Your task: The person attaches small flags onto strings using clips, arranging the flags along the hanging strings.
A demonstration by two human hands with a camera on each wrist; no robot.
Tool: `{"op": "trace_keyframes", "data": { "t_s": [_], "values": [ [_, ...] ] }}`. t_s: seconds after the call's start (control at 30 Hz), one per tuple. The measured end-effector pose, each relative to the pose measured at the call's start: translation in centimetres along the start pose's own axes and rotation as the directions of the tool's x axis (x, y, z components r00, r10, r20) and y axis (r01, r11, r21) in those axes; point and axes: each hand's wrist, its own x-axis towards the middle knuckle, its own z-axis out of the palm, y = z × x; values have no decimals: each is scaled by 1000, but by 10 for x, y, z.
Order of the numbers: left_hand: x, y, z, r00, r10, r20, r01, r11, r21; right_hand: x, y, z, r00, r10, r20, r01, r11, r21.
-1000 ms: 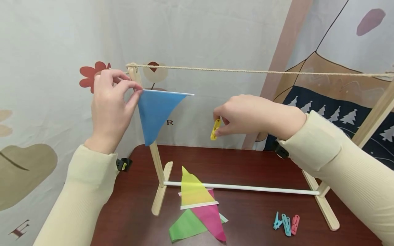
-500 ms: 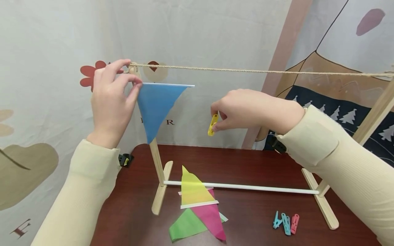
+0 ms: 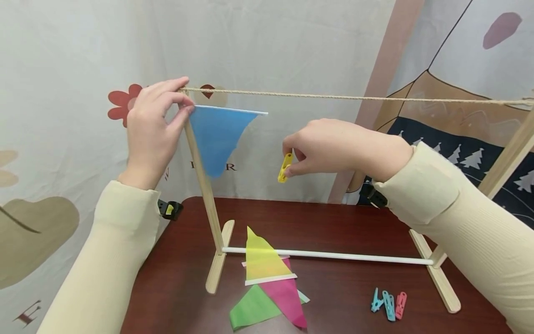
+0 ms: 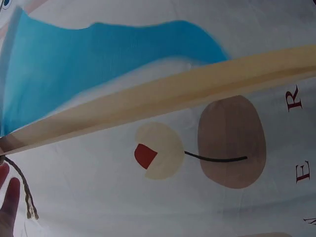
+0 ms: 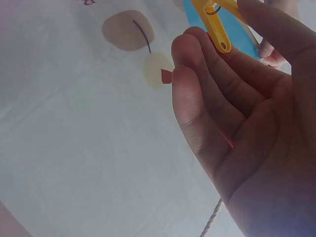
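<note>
Thumb and forefinger of my left hand [image 3: 156,125] pinch the left end of the white top edge of a blue pennant [image 3: 221,139]. The pennant hangs just below the rope [image 3: 317,95], its top edge sloping down slightly to the right. Other fingers of that hand reach up to the rope's left end at the post [image 3: 200,171]. My right hand [image 3: 323,146], to the right of the pennant and below the rope, pinches a yellow clothespin [image 3: 285,167] between thumb and fingers. In the right wrist view the clothespin [image 5: 217,29] sticks out past the fingertips.
On the dark red table [image 3: 333,297] lie a yellow pennant [image 3: 264,260], a magenta pennant [image 3: 285,297] and a green pennant [image 3: 254,308], overlapping. Blue clothespins [image 3: 388,306] and a pink clothespin [image 3: 400,305] lie at right. A white crossbar [image 3: 346,256] joins the stand's feet.
My left hand has risen, lifting the blue pennant toward the rope, and its upper fingers have reached the rope's end. The right hand has moved slightly up and left with the yellow clothespin.
</note>
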Motion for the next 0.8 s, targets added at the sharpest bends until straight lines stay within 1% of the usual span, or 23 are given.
{"op": "trace_keyframes", "data": {
  "t_s": [0.1,0.17,0.27,0.3,0.43,0.5,0.63,0.7,0.8],
  "values": [
    [1,-1,1,1000,3,3,-3,1000,-15,0,-1,0,1000,3,3,-3,1000,-2],
    [2,0,2,1000,-6,2,6,1000,-25,0,-2,-1,1000,10,9,-10,1000,-4],
    [2,2,4,999,-35,-18,34,998,-45,0,-3,-2,1000,16,13,-16,1000,-6],
    [3,2,4,999,-34,-32,32,998,-47,0,-3,-3,1000,16,13,-16,1000,-3],
    [3,2,4,995,-13,-97,8,999,-51,1,-3,-4,1000,-1,-2,1,1000,18],
    [3,1,3,993,13,-119,-18,999,-44,1,-3,-4,1000,-9,-13,9,1000,28],
    [2,-1,1,991,48,-127,-48,999,-4,1,-4,-4,1000,-10,-15,10,999,40],
    [2,-1,-1,990,67,-121,-64,998,28,0,-5,-4,1000,-6,-14,7,999,41],
    [3,0,-4,991,35,-128,-33,999,20,1,-7,-4,1000,-8,-17,9,999,37]
  ]
}}
